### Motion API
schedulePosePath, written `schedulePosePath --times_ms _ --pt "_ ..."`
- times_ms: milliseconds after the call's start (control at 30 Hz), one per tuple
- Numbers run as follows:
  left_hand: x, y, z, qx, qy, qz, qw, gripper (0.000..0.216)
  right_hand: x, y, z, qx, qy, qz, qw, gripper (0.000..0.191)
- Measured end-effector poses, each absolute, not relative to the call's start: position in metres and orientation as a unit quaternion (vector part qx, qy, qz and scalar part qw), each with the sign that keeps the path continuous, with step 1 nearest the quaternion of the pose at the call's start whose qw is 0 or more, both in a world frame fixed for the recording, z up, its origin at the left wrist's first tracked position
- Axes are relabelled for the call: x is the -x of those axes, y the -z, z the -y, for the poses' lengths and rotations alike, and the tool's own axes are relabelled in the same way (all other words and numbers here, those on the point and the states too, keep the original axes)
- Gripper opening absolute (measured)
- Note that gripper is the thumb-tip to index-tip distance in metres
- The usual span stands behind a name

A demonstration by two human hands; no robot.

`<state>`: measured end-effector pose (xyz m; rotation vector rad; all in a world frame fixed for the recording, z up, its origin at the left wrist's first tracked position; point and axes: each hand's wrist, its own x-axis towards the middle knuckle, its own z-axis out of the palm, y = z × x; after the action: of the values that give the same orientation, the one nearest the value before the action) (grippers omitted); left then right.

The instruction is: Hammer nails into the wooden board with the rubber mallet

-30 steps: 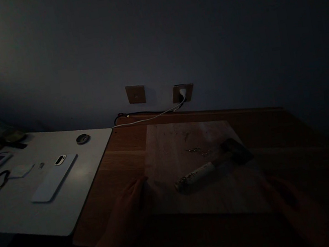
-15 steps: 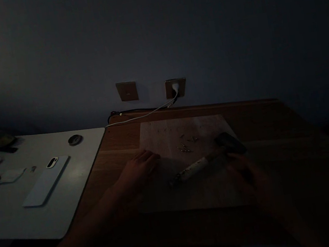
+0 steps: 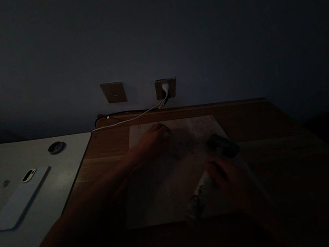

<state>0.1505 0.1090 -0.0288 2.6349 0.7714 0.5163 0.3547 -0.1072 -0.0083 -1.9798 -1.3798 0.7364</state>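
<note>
In the dim light a pale board (image 3: 160, 198) lies on the wooden table. My right hand (image 3: 223, 174) is wrapped round the handle of a hammer (image 3: 223, 145), close below its dark head. The light-coloured, marked lower handle slants toward me and is smeared by motion. At the board's far left part is my left hand (image 3: 156, 138), its fingers curled together and low over the surface. Whatever they pinch is too dark to make out. Several small metal pieces like nails (image 3: 174, 153) show faintly beside it, partly covered by the hand.
To the left a white table (image 3: 74, 161) bears a phone (image 3: 21, 200) and a dark round roll (image 3: 56, 147). Behind the board, cables (image 3: 133, 118) run along the wall to a socket (image 3: 166, 88) with a white plug. A second wall plate (image 3: 113, 92) is left of it.
My left hand has moved forward and right to the small metal pieces, its fingers closing. My right hand has taken hold of the hammer and swung its handle end toward me. The view has shifted right.
</note>
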Motion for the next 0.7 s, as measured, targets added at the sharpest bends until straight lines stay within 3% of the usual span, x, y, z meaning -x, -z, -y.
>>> schedulePosePath --times_ms 233,367,567,700 --pt "-0.179 0.041 -0.122 -0.929 -0.209 -0.263 0.157 0.024 -0.399 -0.004 0.096 0.72 -0.357 0.373 0.464 0.027" --pt "-0.182 0.043 -0.127 -0.912 -0.232 -0.283 0.187 0.023 -0.421 0.005 0.062 0.695 -0.391 0.36 0.484 0.044" --pt "-0.177 0.044 -0.134 -0.88 -0.249 -0.294 0.277 0.022 -0.431 0.03 0.033 0.675 -0.336 0.374 0.54 0.085" --pt "-0.177 0.042 -0.131 -0.902 -0.22 -0.27 0.254 0.021 -0.429 0.038 0.038 0.678 -0.349 0.392 0.515 0.09"
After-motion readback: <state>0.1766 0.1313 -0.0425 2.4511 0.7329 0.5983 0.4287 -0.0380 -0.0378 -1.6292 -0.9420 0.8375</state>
